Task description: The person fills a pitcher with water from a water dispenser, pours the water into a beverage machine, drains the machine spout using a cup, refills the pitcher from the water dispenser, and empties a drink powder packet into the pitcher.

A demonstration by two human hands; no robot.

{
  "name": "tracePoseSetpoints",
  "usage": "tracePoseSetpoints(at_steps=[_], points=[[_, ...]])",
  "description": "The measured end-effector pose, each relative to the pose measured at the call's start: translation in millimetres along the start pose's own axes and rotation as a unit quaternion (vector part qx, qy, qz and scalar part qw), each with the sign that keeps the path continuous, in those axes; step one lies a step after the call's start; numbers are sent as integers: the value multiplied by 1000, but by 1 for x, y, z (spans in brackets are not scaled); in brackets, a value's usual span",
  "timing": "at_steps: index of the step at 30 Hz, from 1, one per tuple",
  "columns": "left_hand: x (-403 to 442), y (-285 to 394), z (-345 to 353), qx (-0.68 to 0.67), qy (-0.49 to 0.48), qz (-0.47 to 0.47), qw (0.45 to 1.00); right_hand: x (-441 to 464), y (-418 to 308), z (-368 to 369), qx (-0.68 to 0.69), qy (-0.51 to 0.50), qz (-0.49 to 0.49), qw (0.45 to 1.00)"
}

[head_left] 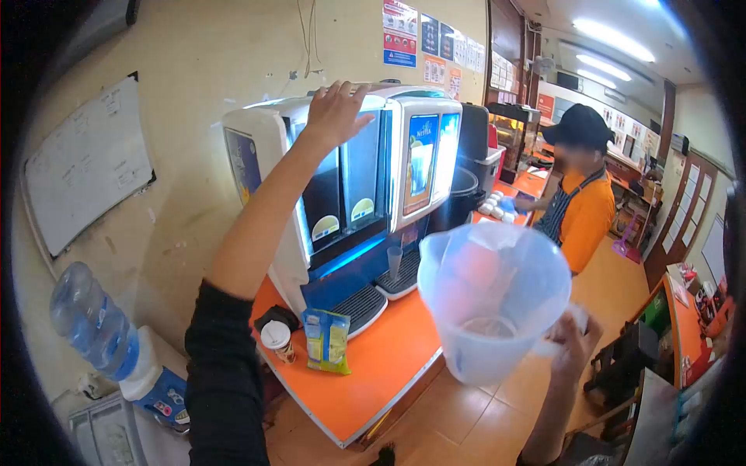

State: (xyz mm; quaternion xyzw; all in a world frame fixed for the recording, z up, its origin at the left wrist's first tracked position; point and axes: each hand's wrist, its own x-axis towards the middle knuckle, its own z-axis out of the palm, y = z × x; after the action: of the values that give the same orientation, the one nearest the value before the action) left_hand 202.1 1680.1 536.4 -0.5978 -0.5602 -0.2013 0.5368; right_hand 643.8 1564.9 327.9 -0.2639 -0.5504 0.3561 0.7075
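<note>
My left hand reaches up to the top front edge of a white drink dispenser, its fingers stretched out and resting there. Behind that arm, the front of the machine shows two dark panels. Close to me on the right, my right hand is closed around the handle of a translucent plastic pitcher. The pitcher is tilted with its wide mouth toward me, and I see no liquid in it. A small clear cup stands on the dispenser's drip tray.
On the orange counter are a yellow-green packet and a lidded paper cup. A water dispenser stands at left. A co-worker in an orange shirt stands by the counter at right, near several white cups.
</note>
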Motion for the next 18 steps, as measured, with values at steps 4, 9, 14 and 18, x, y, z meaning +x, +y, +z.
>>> tracePoseSetpoints(at_steps=[4, 9, 14, 18], points=[[37, -4, 13, -7, -252, -44, 967, 83, -18, 31, 11, 9, -40, 999], [53, -25, 8, -11, -184, -78, 980, 193, -25, 79, -14, 4, -108, 994], [81, -54, 1, -35, -105, -106, 988, 273, -71, 154, -110, -90, -115, 983], [97, -79, -5, 37, -62, -122, 990, 365, -95, 203, -212, -187, -237, 929]])
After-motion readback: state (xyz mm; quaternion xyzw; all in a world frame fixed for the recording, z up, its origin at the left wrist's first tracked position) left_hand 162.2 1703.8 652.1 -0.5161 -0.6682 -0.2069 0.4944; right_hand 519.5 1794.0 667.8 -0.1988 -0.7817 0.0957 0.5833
